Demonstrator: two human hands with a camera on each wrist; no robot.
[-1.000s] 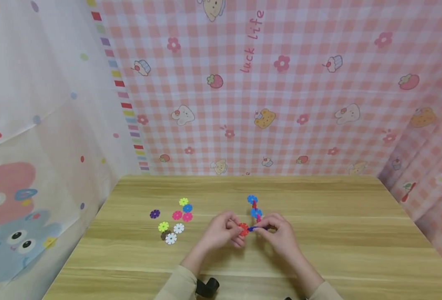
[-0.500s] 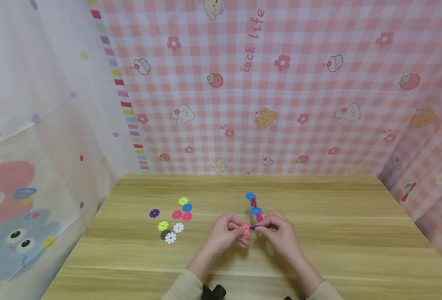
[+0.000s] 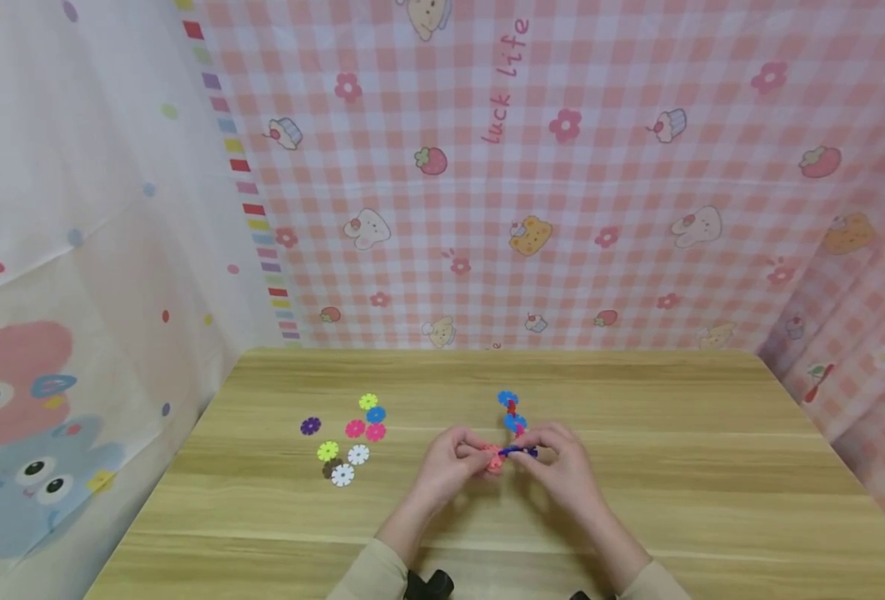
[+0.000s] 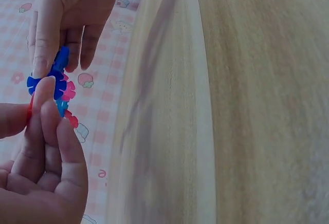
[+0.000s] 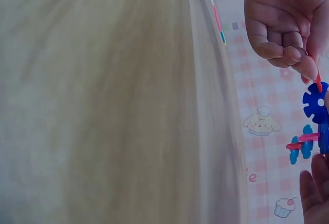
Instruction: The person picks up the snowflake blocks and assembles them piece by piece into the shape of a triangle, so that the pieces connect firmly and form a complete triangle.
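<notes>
My left hand (image 3: 450,460) pinches a red notched snowflake disc (image 3: 494,461) between thumb and fingers. Close beside it, my right hand (image 3: 562,462) grips the dark blue discs (image 5: 314,102) at the near end of a chain of interlocked discs. The red disc's edge meets the rim of one dark blue disc in the right wrist view. Beyond them the chain runs through a pink disc (image 5: 309,137) and a blue disc (image 3: 515,422), then a small red one (image 3: 512,407), to another blue disc (image 3: 507,399) at its far end. Fingers partly cover the dark blue discs.
On the wooden table (image 3: 675,500) to the left lie several loose discs: a purple disc (image 3: 311,426), a blue disc (image 3: 376,414), pink, yellow-green, white and brown ones. A checked cloth (image 3: 600,192) hangs behind the table. Black wrist gear (image 3: 429,585) shows at the left sleeve.
My left hand has moved slightly right, bringing the red disc up against the dark blue disc and turning it. The chain in my right hand has tilted a little. The loose discs stay put.
</notes>
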